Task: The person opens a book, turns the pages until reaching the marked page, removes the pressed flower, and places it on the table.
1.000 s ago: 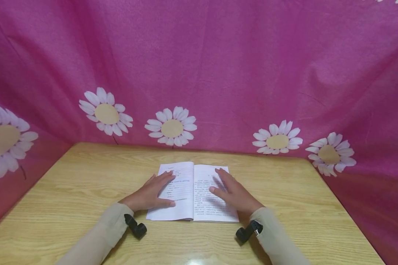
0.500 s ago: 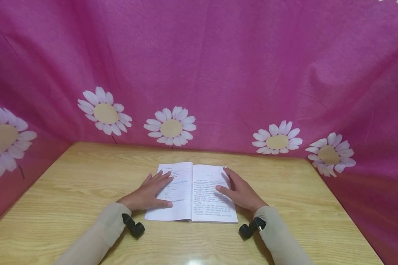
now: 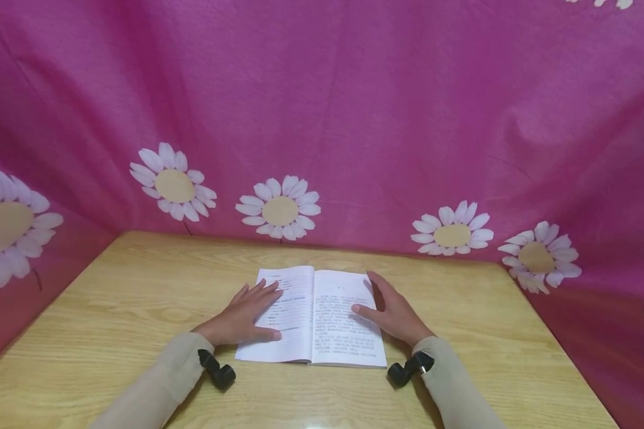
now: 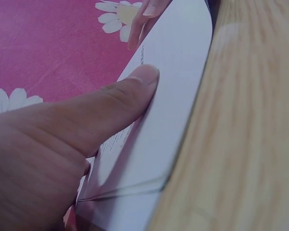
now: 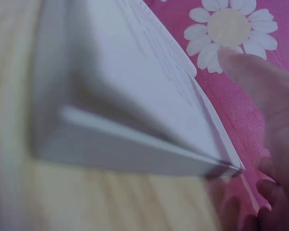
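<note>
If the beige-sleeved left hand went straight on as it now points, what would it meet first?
The open white paper book, probably near its centre fold; the height is unclear.

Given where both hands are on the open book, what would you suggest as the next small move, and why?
Perhaps the right hand should pinch the outer edge of the right page: its thumb reaches over that page, with the index finger near that edge. The left hand, spread over the left page, seems placed to steady that side.
</note>
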A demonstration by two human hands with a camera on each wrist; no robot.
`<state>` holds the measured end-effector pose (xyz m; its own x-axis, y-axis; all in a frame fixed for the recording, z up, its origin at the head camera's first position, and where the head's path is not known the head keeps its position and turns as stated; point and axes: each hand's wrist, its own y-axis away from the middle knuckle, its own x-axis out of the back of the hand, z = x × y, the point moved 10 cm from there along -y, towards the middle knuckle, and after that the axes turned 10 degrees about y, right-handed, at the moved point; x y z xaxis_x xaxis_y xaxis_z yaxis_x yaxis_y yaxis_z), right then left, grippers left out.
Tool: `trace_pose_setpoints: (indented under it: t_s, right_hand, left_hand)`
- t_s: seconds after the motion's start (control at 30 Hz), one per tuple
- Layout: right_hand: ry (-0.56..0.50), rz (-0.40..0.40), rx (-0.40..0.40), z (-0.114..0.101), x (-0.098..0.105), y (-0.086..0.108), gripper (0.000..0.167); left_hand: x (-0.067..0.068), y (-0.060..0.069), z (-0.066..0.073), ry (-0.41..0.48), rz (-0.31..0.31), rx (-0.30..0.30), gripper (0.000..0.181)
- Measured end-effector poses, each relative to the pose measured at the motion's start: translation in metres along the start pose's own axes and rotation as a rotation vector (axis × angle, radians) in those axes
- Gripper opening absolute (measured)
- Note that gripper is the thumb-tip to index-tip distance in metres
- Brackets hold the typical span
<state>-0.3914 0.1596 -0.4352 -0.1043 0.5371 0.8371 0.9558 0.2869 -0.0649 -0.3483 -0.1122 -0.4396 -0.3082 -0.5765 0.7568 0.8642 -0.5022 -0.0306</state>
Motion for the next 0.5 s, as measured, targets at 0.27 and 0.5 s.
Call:
trace_pose_setpoints:
  t_s: [0.27, 0.5]
  right_hand:
    - [0.037, -0.058, 0.033, -0.0056, -0.0041, -0.0004, 0.112]
    - [0.114, -0.07, 0.025, -0.005, -0.0068, -0.0009, 0.117]
  left_hand:
    - [0.0015, 0.0016, 0.0007, 0.002, 0.015, 0.004, 0.093]
    - [-0.001, -0.0001, -0.001, -0.007, 0.01, 0.013, 0.094]
